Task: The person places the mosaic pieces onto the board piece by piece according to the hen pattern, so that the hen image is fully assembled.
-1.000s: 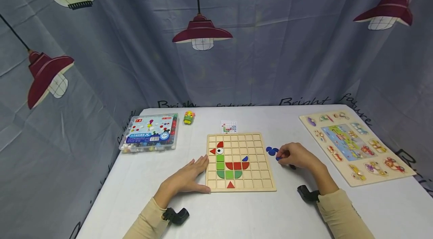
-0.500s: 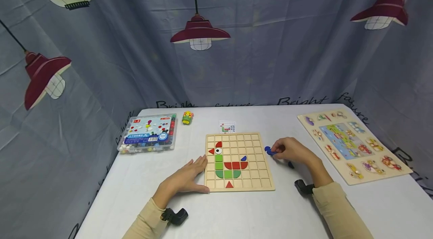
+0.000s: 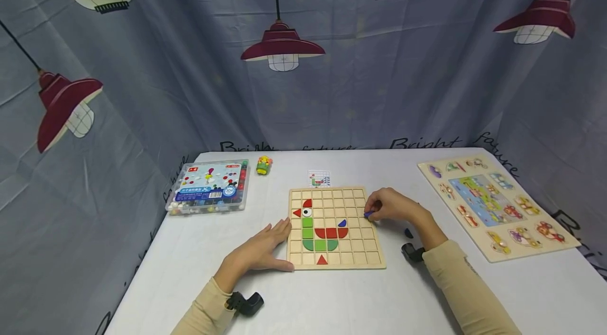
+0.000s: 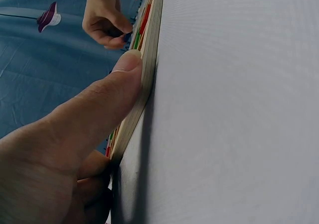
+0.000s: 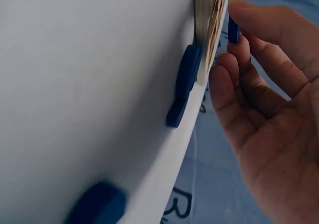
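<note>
A wooden grid board lies flat on the table. On it, red, green and blue pieces form a bird-like figure, with a white eye piece. My left hand rests along the board's left edge, fingers straight, the thumb against its near left corner. Between right thumb and fingers I pinch a small blue piece; that right hand is over the board's right edge. Further blue pieces lie beside the board in the right wrist view, hidden behind the hand in the head view.
A dark piece lies right of the board. Behind the board is a small pattern card. A clear case of beads and a small toy figure stand at the back left; a picture puzzle board lies at right.
My right hand has moved left from the blue pieces on the table to the board's right edge, carrying one blue piece. The left hand has stayed at the board.
</note>
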A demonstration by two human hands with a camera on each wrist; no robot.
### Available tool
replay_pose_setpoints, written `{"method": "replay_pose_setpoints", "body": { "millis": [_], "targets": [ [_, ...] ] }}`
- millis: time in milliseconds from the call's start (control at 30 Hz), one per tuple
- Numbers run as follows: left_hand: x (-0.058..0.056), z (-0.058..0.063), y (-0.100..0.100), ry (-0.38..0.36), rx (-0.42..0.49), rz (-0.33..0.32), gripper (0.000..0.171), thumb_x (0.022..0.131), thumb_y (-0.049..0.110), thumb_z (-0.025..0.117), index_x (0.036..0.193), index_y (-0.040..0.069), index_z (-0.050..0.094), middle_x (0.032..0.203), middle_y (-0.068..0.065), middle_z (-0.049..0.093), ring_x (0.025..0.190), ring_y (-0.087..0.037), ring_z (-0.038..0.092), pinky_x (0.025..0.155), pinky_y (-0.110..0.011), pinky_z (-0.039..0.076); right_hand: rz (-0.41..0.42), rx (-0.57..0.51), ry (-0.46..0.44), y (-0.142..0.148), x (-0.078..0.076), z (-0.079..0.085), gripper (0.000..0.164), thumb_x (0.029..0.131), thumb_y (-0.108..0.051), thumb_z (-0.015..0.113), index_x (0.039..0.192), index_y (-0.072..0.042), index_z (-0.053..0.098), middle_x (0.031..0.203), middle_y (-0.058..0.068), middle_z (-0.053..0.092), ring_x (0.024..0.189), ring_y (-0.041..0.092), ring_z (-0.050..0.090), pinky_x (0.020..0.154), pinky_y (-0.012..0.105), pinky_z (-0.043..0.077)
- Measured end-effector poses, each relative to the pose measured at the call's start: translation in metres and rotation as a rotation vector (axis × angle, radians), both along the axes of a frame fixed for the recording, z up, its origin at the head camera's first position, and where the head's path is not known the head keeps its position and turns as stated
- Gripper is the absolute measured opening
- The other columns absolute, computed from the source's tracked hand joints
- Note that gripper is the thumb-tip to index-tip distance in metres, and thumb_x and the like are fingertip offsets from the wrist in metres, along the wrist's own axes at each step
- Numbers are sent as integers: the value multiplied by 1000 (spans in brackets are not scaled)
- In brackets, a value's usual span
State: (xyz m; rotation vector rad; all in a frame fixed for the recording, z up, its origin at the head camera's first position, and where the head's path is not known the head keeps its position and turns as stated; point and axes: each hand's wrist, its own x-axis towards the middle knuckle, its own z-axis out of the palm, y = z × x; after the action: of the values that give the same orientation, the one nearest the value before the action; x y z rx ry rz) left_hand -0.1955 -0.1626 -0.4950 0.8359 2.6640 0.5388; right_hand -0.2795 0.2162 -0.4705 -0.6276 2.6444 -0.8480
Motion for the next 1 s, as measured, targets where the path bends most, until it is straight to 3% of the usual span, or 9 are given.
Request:
{"method": "replay_pose_setpoints", "body": {
  "millis": [300, 467, 1000],
  "targets": [
    [-1, 0, 0, 7, -11, -3, 108, 77, 64, 70, 153, 2, 25, 164, -10, 16, 152, -25, 16, 126, -44, 16, 109, 111, -11, -17, -21, 5, 11, 75, -5, 78, 82, -12, 73, 78, -4, 67, 69, 8, 56, 61, 20, 51],
    [-1, 0, -1, 6, -9, -2, 108, 76, 63, 70, 153, 2, 25, 164, -10, 16, 152, -25, 16, 126, -44, 16, 179, 119, -17, -23, -29, 4, 11, 74, -5, 79, 81, -12, 73, 78, -4, 68, 70, 7, 56, 63, 20, 51],
    [-1, -2, 0, 2, -7, 1, 108, 76, 63, 71, 153, 3, 25, 164, -9, 16, 152, -24, 16, 126, -44, 16, 249, 133, -51, -41, -36, 8, 12, 75, -6, 80, 83, -12, 74, 80, -4, 68, 70, 6, 56, 63, 18, 51]
  ]
}}
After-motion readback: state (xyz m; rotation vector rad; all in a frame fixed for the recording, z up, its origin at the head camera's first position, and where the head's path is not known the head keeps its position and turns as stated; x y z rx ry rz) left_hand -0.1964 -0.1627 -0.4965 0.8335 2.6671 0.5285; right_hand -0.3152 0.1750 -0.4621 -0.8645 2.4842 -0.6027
